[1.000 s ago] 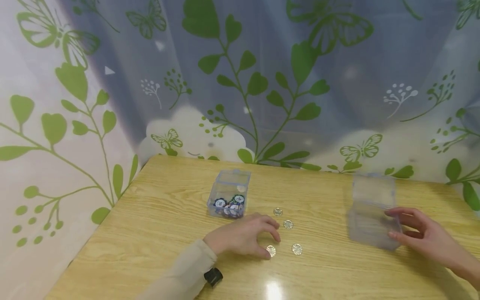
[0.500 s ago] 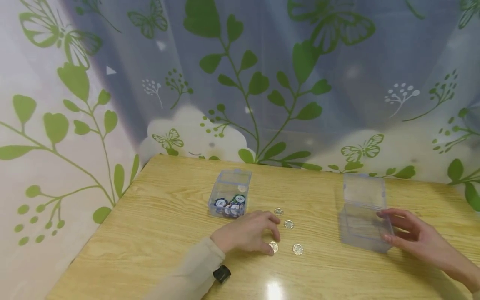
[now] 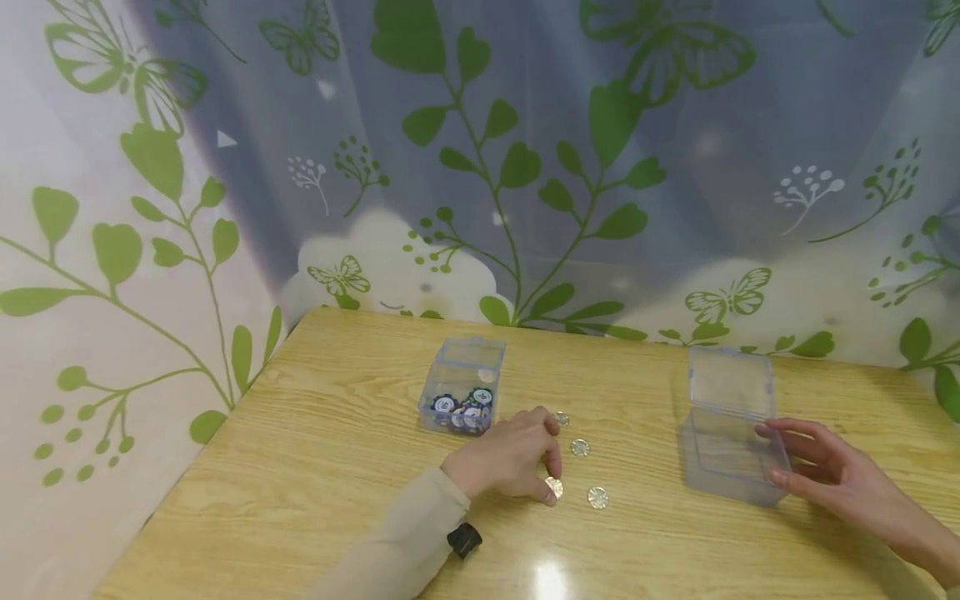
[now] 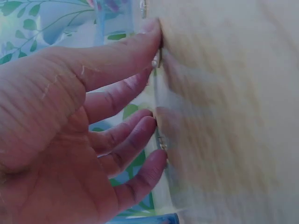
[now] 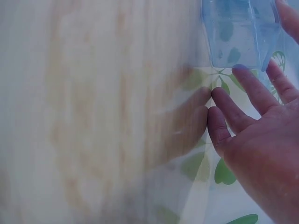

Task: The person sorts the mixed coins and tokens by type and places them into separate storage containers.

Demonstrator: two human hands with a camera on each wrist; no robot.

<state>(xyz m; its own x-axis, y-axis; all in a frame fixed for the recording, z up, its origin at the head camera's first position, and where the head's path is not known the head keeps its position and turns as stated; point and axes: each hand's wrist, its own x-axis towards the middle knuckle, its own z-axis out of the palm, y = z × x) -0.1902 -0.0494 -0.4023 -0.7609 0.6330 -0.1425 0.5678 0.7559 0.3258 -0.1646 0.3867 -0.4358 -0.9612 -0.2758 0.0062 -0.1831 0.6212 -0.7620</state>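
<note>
In the head view, my left hand is low over the wooden table, thumb and index finger closed about a shiny coin. The left wrist view shows that coin edge-on between thumb and index; the other fingers are bent. More coins lie flat close by: one beyond the fingers, another to the right, and a third partly hidden behind the hand. On the right, my right hand touches the right side of a clear plastic box with its lid raised, fingers fairly straight.
Left of centre stands a second clear box, lid tipped back, holding several poker chips. A curtain printed with leaves and butterflies hangs behind the table. A black band is on the left sleeve.
My left hand has slid the coin slightly right and away from me, its fingers drawing closer to it. The right-hand box shifted left with my right hand, then stayed still.
</note>
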